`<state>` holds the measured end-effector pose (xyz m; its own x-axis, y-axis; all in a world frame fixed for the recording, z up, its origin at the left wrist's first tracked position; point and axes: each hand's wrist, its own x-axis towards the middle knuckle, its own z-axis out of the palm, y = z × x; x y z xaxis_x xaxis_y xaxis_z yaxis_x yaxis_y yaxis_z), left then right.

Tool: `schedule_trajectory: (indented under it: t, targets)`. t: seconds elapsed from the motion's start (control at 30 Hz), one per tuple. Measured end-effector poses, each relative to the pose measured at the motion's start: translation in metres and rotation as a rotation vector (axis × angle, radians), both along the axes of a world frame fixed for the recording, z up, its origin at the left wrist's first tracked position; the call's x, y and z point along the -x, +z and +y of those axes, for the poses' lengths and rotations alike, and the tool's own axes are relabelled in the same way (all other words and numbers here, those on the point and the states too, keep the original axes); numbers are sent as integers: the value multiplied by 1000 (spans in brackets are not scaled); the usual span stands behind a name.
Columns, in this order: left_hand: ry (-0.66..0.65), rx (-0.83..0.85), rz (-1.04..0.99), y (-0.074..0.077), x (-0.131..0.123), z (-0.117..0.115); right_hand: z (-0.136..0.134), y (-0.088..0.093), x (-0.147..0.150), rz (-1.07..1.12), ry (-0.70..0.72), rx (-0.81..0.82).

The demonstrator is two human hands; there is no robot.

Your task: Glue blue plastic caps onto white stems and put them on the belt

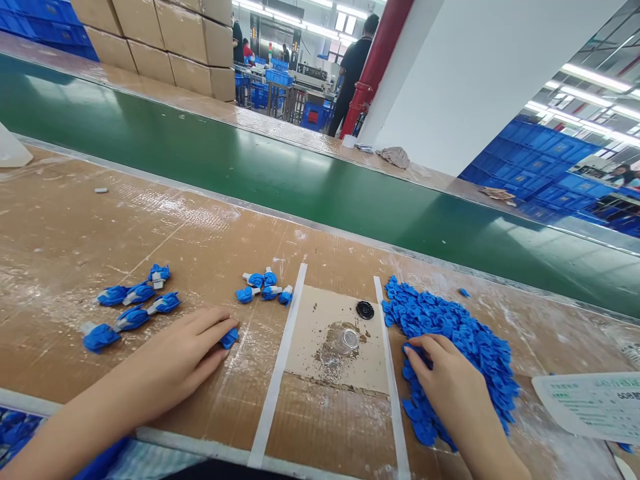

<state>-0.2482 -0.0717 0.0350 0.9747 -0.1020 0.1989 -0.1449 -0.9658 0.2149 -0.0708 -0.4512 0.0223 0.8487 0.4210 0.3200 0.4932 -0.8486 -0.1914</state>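
My left hand [187, 350] rests low over the cardboard-covered bench, its fingers closed on a small blue piece [230, 339] that shows past the fingertips. On the right, my right hand [447, 377] reaches into a heap of thin blue pieces [465, 333], thumb and forefinger pinched on one at the near-left edge. Bundles of blue pieces with whitish tips [133, 317] lie beyond my left hand, and a smaller cluster of similar bundles [263, 287] is nearer the middle. Between my hands, a small clear cup [349, 341] stands on a wet beige board [310, 327] beside a black round cap [365, 310].
White tape strips [280, 380] flank the board. A green conveyor belt [200, 140] runs behind the bench. A white printed container [590, 403] is at right. Boxes [185, 40], a red pipe [373, 73] and a standing person [355, 67] are beyond the belt.
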Motion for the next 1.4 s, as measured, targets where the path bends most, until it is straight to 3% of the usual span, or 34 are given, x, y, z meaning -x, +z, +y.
schedule_trajectory:
  t: [0.1, 0.2, 0.33, 0.47, 0.6, 0.7, 0.9, 1.0, 1.2, 1.3, 1.4]
  targets:
    - [25, 60, -25, 0, 1, -13, 3, 4, 4, 9, -27, -54]
    - [85, 259, -70, 2, 1, -33, 12, 13, 18, 65, 22, -192]
    - [169, 751, 104, 8, -1, -64, 37, 24, 39, 222, 257, -447]
    - [267, 1284, 361, 9, -6, -87, 60, 22, 44, 243, 351, -482]
    - [335, 1585, 417, 7, -11, -99, 67, 16, 41, 252, 391, -485]
    - [358, 1663, 445, 7, -12, -105, 68, 14, 48, 320, 383, -559]
    - [296, 1791, 498, 14, -14, -118, 77, 9, 84, 636, 316, -1111]
    - [225, 1861, 511, 15, -14, -123, 82, 5, 98, 767, 362, -1240]
    - [163, 1925, 510, 16, -13, -126, 89, -2, 111, 783, 374, -1273]
    - [184, 1927, 508, 16, -13, -126, 94, -2, 117, 662, 291, -1219]
    - [214, 1907, 510, 14, -13, -127, 103, -1, 124, 467, 336, -1083]
